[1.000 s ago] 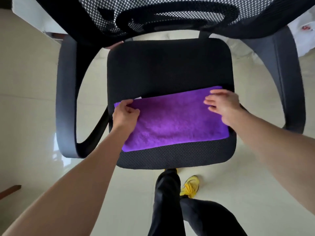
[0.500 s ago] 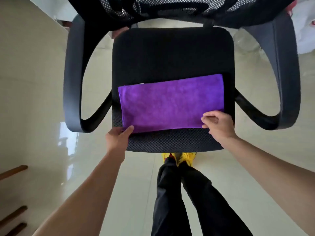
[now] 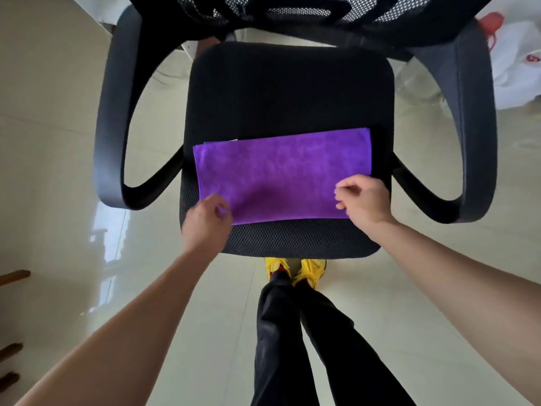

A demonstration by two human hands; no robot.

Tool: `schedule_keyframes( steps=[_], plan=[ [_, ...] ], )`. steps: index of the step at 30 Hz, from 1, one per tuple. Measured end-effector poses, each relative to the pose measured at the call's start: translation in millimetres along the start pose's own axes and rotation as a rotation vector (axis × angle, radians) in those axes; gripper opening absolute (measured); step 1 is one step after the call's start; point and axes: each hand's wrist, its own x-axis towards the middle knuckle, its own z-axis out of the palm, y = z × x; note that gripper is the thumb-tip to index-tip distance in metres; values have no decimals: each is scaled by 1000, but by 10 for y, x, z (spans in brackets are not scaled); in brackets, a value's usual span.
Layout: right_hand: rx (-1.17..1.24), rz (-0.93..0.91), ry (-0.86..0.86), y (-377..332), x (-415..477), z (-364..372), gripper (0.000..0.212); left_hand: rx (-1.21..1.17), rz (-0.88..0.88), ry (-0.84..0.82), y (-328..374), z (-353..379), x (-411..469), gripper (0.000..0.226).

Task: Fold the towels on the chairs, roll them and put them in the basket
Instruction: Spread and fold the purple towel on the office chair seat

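I see purple towel (image 3: 281, 177) folded flat on chair seat (image 3: 289, 92), front half. Left hand (image 3: 206, 222) pinches near-left corner, right hand (image 3: 364, 203) pinches near-right. Armrests (image 3: 114, 112) flank both hands; white bag (image 3: 515, 63) far right.

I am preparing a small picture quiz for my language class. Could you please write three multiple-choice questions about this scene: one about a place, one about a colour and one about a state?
1. Where on the chair seat does the towel lie?
A) on the front half
B) against the backrest
C) hanging over an armrest

2. What colour is the towel?
A) green
B) purple
C) white

3. In what state is the towel?
A) rolled tight
B) crumpled in a heap
C) folded flat

Answers:
1 A: it lies toward the front edge, with the left hand and the right hand at its near corners.
2 B: its whole surface is purple.
3 C: it lies level, and a lower layer's edge peeks out along its far side.
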Motion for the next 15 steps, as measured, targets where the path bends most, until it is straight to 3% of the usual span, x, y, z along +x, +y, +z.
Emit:
schedule_keyframes(
  steps=[3, 7, 9, 11, 13, 15],
  plan=[
    [167, 180, -205, 17, 3, 121, 10, 0, -48, -167, 21, 174, 30, 10],
    [137, 366, -104, 316, 124, -169, 4, 121, -67, -202, -156, 155, 83, 11],
    [-2, 325, -29, 379, 208, -324, 9, 245, -10, -184, -129, 98, 105, 8],
    [-163, 215, 88, 384, 296, -403, 14, 315, 164, -89, -67, 60, 149, 14],
    [-209, 129, 187, 338, 364, -401, 24, 375, 393, -25, 56, 24, 234, 35],
    [-213, 86, 217, 279, 446, -340, 37, 509, 480, -87, 154, 1, 404, 69]
  ],
)
